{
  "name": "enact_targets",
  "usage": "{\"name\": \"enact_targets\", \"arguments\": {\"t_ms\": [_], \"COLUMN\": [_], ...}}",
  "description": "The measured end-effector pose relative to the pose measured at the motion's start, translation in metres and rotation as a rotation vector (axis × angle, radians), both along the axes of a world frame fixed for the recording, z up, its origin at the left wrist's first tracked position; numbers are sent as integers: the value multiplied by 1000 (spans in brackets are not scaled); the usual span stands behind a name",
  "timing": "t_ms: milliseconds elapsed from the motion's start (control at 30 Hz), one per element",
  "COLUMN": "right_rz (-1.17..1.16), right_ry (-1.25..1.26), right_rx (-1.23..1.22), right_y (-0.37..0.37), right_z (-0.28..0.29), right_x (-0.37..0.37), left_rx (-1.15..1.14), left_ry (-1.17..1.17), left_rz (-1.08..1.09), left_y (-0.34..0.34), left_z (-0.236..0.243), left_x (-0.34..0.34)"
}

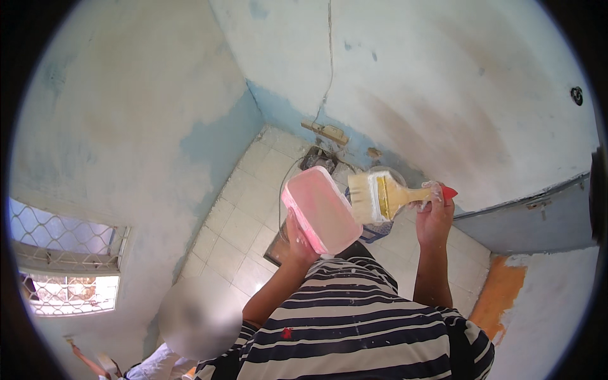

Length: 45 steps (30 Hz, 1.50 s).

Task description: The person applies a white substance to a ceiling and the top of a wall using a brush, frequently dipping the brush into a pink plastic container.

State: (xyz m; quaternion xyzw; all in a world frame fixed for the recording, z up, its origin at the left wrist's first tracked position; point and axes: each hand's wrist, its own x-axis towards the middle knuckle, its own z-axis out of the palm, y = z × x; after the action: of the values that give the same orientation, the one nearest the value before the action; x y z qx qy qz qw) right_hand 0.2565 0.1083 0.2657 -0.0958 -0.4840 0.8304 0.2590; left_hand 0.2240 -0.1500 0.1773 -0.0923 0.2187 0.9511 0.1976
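My left hand (299, 244) grips a pink rectangular plastic container (323, 206) from its left side; a pale, flat layer shows within its rim. Just to the right, my right hand (432, 220) is closed on the handle of a wide paintbrush (379, 196), red at the end, with pale bristles pointing left beside the container's rim. Whitish smears mark the brush and fingers. A round container, partly hidden, stands behind the brush on a blue-patterned object (375, 235).
Patchy white-and-blue walls (145, 126) meet above a tiled floor (221, 221). Dark objects (316, 158) and a cable lie near the corner. A grilled window (69, 250) is at left. Another person's arm (88, 358) reaches toward the lower-left wall. A grey-blue panel (525, 215) is at right.
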Motion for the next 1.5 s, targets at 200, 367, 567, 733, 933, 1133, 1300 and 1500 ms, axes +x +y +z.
{"name": "enact_targets", "arguments": {"t_ms": [200, 367, 567, 733, 933, 1133, 1300, 1500], "right_rz": [-45, -32, 29, 71, -6, -71, -99, -190], "right_ry": [-58, -55, -86, -83, -95, -170, 0, 119], "right_rx": [67, 119, 281, 372, 589, 738, 467, 381], "right_y": [-5, -6, -20, -46, -81, -143, -227, -303], "right_z": [-4, 11, 10, 19, 22, 28, 25, 24], "right_x": [-39, -78, -124, -145, -176, -222, -263, -322], "left_rx": [88, -75, -117, -129, -62, -43, 591, 85], "left_ry": [88, 134, 140, 169, 79, 0, 83, 23], "left_rz": [-63, -48, 45, 73, -8, -130, -255, -241], "left_y": [6, 14, 22, 18, -7, -64, -142, -213], "left_z": [3, 6, 12, 13, 14, 12, -5, 7], "left_x": [-47, -87, -120, -136, -179, -244, -304, -362]}}
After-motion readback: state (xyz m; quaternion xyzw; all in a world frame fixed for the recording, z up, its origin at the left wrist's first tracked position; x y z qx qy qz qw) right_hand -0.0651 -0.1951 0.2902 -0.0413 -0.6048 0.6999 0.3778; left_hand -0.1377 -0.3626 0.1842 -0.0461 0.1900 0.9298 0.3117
